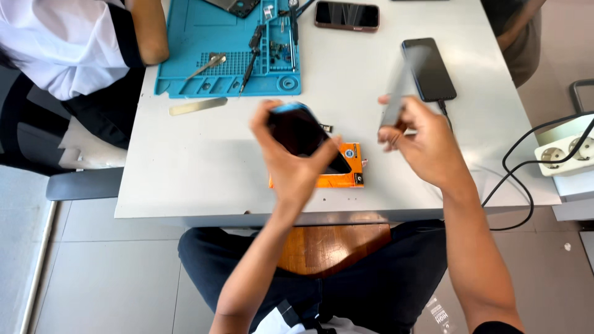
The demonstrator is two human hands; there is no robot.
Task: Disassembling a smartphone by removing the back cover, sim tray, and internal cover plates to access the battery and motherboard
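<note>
Head view: the left hand [291, 164] is gripping a dark phone [303, 133] above an orange packet [346, 176] on the table [204, 161] — the right hand [421, 139] is pinching a thin grey strip [399, 93]. Lying around are 2 more phones [430, 68], a blue mat [210, 37] and a power strip [566, 154].

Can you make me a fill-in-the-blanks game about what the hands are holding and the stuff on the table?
1. The left hand holds a ____ with a dark screen and a blue edge.
2. Under that hand, an ____ flat package lies on the white table.
3. The right hand holds a thin ____ strip.
4. The small tools lie on a ____ work mat.

Missing words: phone; orange; grey; blue
</note>
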